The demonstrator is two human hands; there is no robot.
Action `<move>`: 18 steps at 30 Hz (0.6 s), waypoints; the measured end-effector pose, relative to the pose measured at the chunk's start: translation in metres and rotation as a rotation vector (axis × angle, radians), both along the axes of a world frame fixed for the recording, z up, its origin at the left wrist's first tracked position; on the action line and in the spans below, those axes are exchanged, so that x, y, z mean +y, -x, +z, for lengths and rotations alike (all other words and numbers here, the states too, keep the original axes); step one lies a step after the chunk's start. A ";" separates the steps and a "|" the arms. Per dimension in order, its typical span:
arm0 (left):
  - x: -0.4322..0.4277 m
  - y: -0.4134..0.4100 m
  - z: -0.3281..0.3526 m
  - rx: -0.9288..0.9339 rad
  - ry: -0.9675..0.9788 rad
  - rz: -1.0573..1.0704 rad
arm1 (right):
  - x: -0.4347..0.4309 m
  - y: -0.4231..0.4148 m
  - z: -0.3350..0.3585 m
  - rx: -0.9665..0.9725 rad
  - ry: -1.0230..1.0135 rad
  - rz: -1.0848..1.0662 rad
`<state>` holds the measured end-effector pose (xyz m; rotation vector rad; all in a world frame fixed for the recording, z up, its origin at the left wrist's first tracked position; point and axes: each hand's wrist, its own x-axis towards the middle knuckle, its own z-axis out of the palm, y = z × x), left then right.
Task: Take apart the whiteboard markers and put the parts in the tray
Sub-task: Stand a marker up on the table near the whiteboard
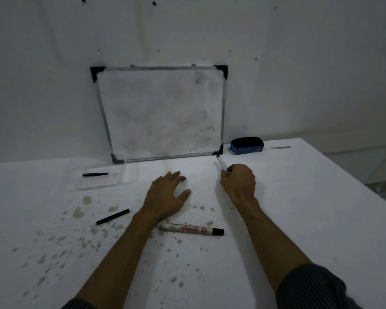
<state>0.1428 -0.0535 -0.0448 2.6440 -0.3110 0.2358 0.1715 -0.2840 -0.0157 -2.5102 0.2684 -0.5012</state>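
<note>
My right hand (239, 181) grips a white marker body (221, 163) whose black tip points up and away. My left hand (167, 192) rests flat on the table, fingers apart, holding nothing. A whole white marker with red lettering and a black cap (191, 229) lies just in front of my left wrist. A thin black stick-like part (113, 216) lies on the table to the left. A clear plastic tray (129, 175) stands at the far left with another thin black part (95, 174) inside it.
A small framed whiteboard (163, 112) leans on the wall behind the table. A blue eraser (246, 145) sits to its right, with a grey smear (280, 147) beyond it. The white table (299, 219) is stained at the front left; its right edge drops off.
</note>
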 end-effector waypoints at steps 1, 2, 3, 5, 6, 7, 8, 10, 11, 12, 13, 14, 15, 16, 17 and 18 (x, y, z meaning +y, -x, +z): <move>0.001 -0.001 -0.002 -0.015 -0.011 -0.002 | -0.001 -0.007 -0.003 0.001 0.003 -0.007; 0.001 -0.001 -0.003 -0.025 -0.015 -0.004 | -0.001 -0.013 -0.006 -0.004 0.004 -0.014; 0.002 -0.001 -0.004 -0.028 -0.016 -0.004 | -0.001 -0.018 -0.009 -0.007 0.009 -0.021; 0.003 -0.002 -0.005 -0.035 -0.021 -0.006 | -0.001 -0.023 -0.016 -0.022 0.040 -0.034; 0.003 -0.002 -0.004 -0.041 -0.014 -0.006 | 0.000 -0.023 -0.019 -0.032 0.061 -0.038; 0.003 -0.002 -0.003 -0.042 0.004 -0.001 | 0.001 -0.022 -0.021 -0.041 0.075 -0.040; 0.004 -0.002 -0.001 -0.039 0.027 0.003 | 0.002 -0.021 -0.022 -0.053 0.078 -0.043; 0.003 0.000 0.002 -0.016 0.074 0.011 | 0.003 -0.015 -0.020 -0.071 0.050 -0.051; 0.003 0.001 0.004 -0.008 0.103 0.018 | 0.004 -0.009 -0.018 -0.072 0.037 -0.060; 0.002 0.003 0.006 -0.002 0.146 0.029 | 0.006 -0.002 -0.017 -0.072 0.023 -0.071; 0.002 0.006 0.009 0.007 0.216 0.043 | 0.009 0.007 -0.014 -0.073 0.002 -0.079; 0.001 0.009 0.013 0.017 0.314 0.055 | 0.012 0.017 -0.013 -0.079 -0.020 -0.074; 0.001 0.012 0.018 0.028 0.421 0.064 | 0.016 0.028 -0.012 -0.088 -0.040 -0.051; 0.001 0.016 0.023 0.040 0.521 0.070 | 0.019 0.039 -0.010 -0.100 -0.068 -0.011; 0.001 0.020 0.028 0.054 0.601 0.079 | 0.022 0.051 -0.008 -0.100 -0.110 0.049; 0.002 0.026 0.032 0.066 0.659 0.090 | 0.024 0.064 -0.004 -0.078 -0.162 0.133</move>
